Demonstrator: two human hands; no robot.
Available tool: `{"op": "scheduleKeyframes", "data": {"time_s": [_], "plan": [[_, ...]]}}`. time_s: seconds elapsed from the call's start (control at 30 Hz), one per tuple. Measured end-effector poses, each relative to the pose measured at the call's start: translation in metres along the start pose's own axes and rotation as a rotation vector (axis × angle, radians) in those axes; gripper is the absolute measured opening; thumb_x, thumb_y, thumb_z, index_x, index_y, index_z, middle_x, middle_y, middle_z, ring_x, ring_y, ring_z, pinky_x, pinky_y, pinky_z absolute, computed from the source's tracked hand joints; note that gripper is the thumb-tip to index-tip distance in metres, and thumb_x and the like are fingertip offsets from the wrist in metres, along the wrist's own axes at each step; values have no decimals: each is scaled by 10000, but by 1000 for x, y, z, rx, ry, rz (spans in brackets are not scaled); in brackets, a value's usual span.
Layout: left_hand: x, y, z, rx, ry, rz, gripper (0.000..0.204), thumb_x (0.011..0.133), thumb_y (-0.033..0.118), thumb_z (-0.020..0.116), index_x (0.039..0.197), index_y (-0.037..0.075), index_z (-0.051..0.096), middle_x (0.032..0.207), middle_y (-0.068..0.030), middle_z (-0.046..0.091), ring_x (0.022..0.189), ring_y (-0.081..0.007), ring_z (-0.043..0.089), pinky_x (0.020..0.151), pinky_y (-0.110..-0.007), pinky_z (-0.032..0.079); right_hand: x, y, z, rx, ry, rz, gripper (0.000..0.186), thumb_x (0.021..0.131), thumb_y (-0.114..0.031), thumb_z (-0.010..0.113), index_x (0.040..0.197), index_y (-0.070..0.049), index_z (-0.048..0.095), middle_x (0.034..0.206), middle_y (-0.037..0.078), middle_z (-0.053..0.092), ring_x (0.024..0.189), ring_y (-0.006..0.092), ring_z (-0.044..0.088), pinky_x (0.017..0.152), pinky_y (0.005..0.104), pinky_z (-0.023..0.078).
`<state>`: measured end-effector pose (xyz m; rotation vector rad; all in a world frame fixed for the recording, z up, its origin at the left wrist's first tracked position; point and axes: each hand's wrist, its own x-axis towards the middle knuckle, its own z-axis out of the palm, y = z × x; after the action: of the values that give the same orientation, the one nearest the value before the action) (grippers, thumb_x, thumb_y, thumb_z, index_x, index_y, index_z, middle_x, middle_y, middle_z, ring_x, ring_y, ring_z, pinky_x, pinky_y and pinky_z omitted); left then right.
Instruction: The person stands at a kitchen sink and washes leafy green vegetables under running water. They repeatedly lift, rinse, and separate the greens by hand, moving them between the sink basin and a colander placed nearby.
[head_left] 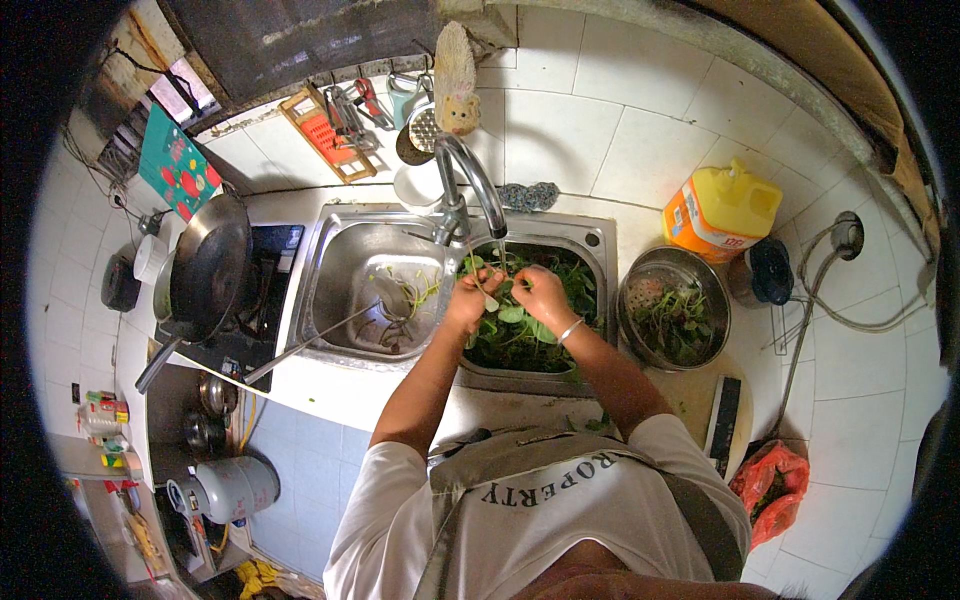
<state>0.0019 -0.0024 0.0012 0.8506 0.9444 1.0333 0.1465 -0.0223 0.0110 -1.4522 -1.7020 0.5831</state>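
Both my hands are over the right sink basin, which is full of green leafy vegetables. My left hand pinches a leaf stem, and my right hand, with a thin bangle on the wrist, holds the same bunch of leaves just beside it. The two hands nearly touch under the spout of the curved metal tap. A few green scraps lie in the left basin.
A steel colander with leaves sits right of the sink, behind it a yellow jug. A dark wok stands on the stove at left. A long-handled ladle lies across the left basin. A red bag sits lower right.
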Motion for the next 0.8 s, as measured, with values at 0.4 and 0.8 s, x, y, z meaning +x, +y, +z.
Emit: {"op": "scheduleKeyframes", "data": {"time_s": [0.4, 0.8], "plan": [[45, -32, -105, -449, 593, 30, 135, 817, 164, 424, 906, 130, 520, 794, -53, 532, 654, -157, 509, 503, -264, 421, 7, 42, -23, 648, 110, 570, 226, 806, -199, 381, 630, -63, 422, 627, 23, 419, 599, 132, 380, 592, 288, 345], [24, -5, -13, -480, -167, -113, 210, 841, 177, 433, 996, 41, 474, 966, -79, 529, 818, -178, 505, 717, -301, 442, 6, 13, 1, 254, -146, 25, 206, 699, -198, 601, 797, -24, 549, 756, 99, 571, 692, 218, 553, 635, 300, 425]]}}
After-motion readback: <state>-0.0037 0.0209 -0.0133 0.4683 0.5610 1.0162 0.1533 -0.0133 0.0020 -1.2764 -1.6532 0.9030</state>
